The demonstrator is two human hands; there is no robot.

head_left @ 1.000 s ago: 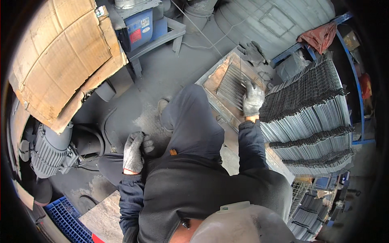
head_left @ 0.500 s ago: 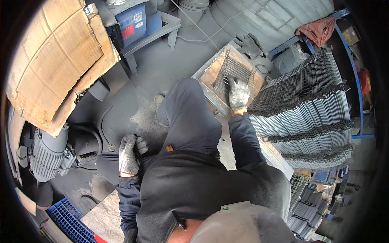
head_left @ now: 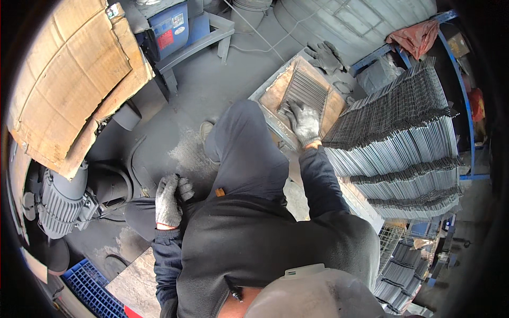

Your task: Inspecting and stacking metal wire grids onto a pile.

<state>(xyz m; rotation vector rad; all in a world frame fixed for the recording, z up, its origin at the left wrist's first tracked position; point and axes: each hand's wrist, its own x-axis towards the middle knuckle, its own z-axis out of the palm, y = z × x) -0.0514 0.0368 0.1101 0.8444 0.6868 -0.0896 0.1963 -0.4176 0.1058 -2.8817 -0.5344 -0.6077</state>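
My right hand (head_left: 306, 123), in a grey work glove, is closed on the near edge of a dark wire rack (head_left: 308, 90). The rack has many thin parallel bars. It lies on a brown board (head_left: 274, 99) atop a low stand, and my palm hides its near corner. Away to the left, my left hand (head_left: 170, 201), gloved too, rests on my left thigh with nothing in it. Its fingers are loosely bent and a little apart. Beside my right forearm rises a tall stack of similar wire racks (head_left: 392, 140).
A dark pair of gloves (head_left: 326, 57) lies past the board. Cardboard sheets (head_left: 71, 79) lean at the left above a grey motor (head_left: 61, 204). A blue bin on a metal frame (head_left: 196, 50) stands at the back. More racks (head_left: 397, 278) are stacked at the lower right.
My right hand has slid left and nearer along the rack. The rack, earlier seen with a skewed outline, now lies squarer on the board. My left hand has stayed on the thigh.
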